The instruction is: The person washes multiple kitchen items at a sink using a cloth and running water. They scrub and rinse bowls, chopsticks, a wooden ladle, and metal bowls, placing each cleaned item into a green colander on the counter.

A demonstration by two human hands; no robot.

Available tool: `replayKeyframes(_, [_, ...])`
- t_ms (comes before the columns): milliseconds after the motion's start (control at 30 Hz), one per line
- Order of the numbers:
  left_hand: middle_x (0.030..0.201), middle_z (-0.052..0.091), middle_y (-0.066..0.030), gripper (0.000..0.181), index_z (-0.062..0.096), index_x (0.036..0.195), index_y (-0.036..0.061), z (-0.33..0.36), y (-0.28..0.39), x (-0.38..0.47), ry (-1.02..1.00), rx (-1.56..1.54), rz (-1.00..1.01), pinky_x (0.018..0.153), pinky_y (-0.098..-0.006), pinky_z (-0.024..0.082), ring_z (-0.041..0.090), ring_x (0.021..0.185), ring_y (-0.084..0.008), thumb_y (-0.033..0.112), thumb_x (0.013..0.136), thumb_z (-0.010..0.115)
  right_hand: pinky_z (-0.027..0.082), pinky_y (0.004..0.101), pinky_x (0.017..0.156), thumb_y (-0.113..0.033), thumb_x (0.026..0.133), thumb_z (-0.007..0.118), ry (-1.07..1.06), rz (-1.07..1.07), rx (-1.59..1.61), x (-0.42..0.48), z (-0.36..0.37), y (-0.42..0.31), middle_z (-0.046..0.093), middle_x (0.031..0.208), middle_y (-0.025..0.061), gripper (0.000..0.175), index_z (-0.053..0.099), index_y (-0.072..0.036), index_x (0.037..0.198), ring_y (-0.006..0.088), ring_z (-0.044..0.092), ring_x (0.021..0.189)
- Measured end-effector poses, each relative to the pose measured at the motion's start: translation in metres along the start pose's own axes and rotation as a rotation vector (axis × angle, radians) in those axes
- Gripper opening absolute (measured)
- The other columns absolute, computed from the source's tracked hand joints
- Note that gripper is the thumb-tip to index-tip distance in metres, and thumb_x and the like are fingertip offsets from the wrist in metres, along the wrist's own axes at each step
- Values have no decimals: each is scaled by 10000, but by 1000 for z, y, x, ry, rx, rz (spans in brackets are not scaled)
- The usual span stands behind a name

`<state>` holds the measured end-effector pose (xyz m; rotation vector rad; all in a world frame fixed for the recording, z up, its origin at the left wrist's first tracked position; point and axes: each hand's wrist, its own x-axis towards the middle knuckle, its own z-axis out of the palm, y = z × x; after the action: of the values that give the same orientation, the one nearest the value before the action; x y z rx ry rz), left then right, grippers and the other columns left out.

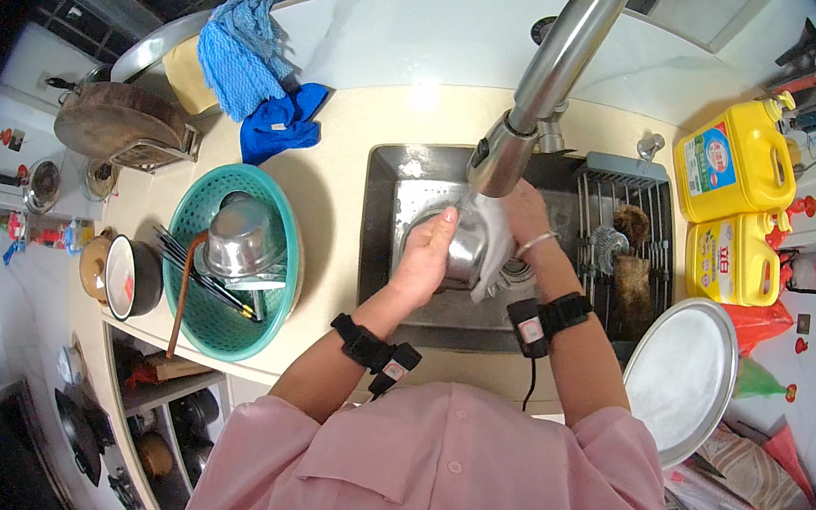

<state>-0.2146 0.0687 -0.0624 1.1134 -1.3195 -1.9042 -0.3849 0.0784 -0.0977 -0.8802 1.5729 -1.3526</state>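
My left hand point(423, 253) grips the rim of a stainless steel bowl point(465, 246), tilted on its side over the dark sink point(375, 274). A pale cloth point(497, 246) lies against the bowl's right side, with my right hand point(526, 212) pressing on it; the fingers of that hand are partly hidden behind the cloth and faucet. Just above both hands hangs the pull-down head of the metal faucet point(504, 153), and what looks like water falls from it onto the bowl. A shiny metal sink strainer point(515, 273) shows partly beneath the right wrist.
Left of the sink, a green plastic colander point(217, 339) holds metal bowls, chopsticks and a brown-handled utensil. Blue cloths point(242, 55) lie behind it. A drying rack point(588, 200) with scrubbers spans the sink's right side. Yellow jugs point(739, 161) and a round metal tray point(680, 380) stand beyond.
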Motion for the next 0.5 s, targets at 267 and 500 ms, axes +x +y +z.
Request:
replayKeyframes(267, [1204,521,-76,502,461,1209,60,-12,28,22,154,-779,-397,989,-441,355,494,1103,-249,464,945,323,443,271,792,-328,943,430,155,170,575,-51,-11,16,584,1039,64,399,487,-12,1180,131,549,910])
replayKeyframes(500, [1203,509,-128,504,424,1225,31,7,35,58,192,-956,-310,991,-492,340,490,1112,-281,432,963,268,316,377,985,-231,877,523,257,-450,-274,-69,20,-1,323,1359,228,442,434,-12,1250,316,377,1206])
